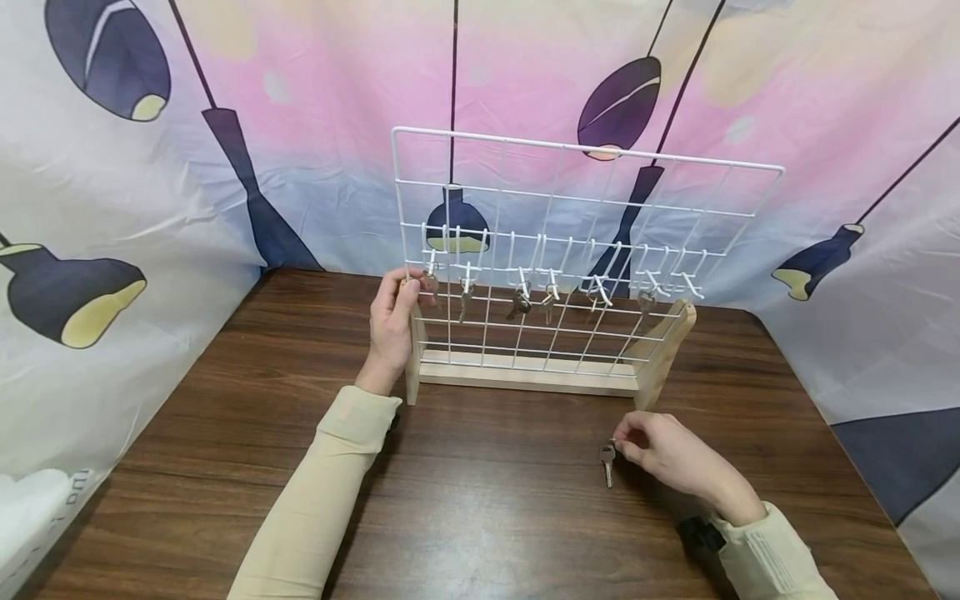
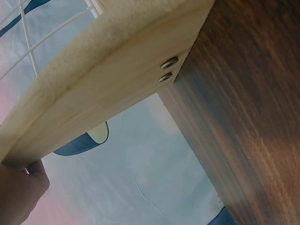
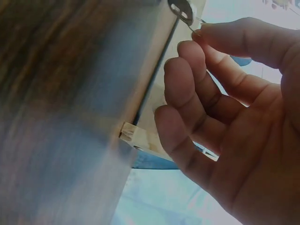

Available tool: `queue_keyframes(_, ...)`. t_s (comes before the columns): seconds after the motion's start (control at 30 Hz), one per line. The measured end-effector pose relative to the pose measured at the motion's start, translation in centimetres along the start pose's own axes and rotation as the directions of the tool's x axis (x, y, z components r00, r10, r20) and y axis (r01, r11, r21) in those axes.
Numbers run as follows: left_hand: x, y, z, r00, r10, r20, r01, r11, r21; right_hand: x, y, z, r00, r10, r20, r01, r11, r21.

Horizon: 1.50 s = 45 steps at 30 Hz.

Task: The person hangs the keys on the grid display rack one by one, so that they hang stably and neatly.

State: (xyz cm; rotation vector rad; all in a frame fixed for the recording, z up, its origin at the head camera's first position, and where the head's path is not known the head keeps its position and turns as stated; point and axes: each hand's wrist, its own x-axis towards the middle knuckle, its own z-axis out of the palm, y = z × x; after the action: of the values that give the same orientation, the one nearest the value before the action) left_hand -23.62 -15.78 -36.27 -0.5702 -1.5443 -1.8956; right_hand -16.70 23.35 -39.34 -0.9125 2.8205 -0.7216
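My left hand (image 1: 388,327) grips the left wooden upright of a white wire grid rack, its thumb near the upright's top. The left wrist view shows that upright (image 2: 108,79) close up, with part of the hand at the lower left. My right hand (image 1: 678,458) is in front of the rack's right foot. Between thumb and index finger it pinches a small ring, from which a silver key (image 1: 607,462) hangs above the table. In the right wrist view the key (image 3: 182,9) is partly cut off, and the other fingers are loosely bent.
White hooks line the grid, and several carry keys, such as one key (image 1: 466,300) at the left and another key (image 1: 520,303) near the middle. The rack's right wooden upright (image 1: 666,354) stands on the brown table (image 1: 480,500). A patterned cloth (image 1: 315,158) hangs behind.
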Motion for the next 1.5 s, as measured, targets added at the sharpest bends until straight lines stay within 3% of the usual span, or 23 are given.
queue_keyframes(0.53, 0.1, 0.0, 0.1, 1.0, 0.026, 0.004, -0.026, 0.999, -0.024, -0.2, -1.4, -1.4, 0.996, -0.006, -0.089, 0.016, 0.992, 0.122)
queue_keyframes(0.8, 0.1, 0.0, 0.1, 1.0, 0.03, 0.009, -0.029, 0.999, -0.029, -0.4, -1.7, -2.4, 0.98, 0.034, -0.195, -0.009, 0.992, 0.128)
queue_keyframes(1.17, 0.1, 0.0, 0.0, 1.0, 0.02, 0.006, -0.02, 1.0, -0.011, -0.6, -2.8, -4.8, 0.921, 0.074, -0.382, 0.003, 0.98, 0.197)
queue_keyframes(1.33, 0.1, 0.1, 0.0, 1.0, 0.023, 0.003, -0.023, 1.0, -0.006, -0.5, -3.4, -5.7, 0.877, 0.093, -0.471, 0.01, 0.977, 0.212)
queue_keyframes(1.5, 0.1, 0.0, 0.0, 1.0, 0.024, 0.006, -0.024, 1.0, -0.01, -0.4, -3.6, -6.3, 0.817, 0.092, -0.569, 0.064, 0.967, 0.247)
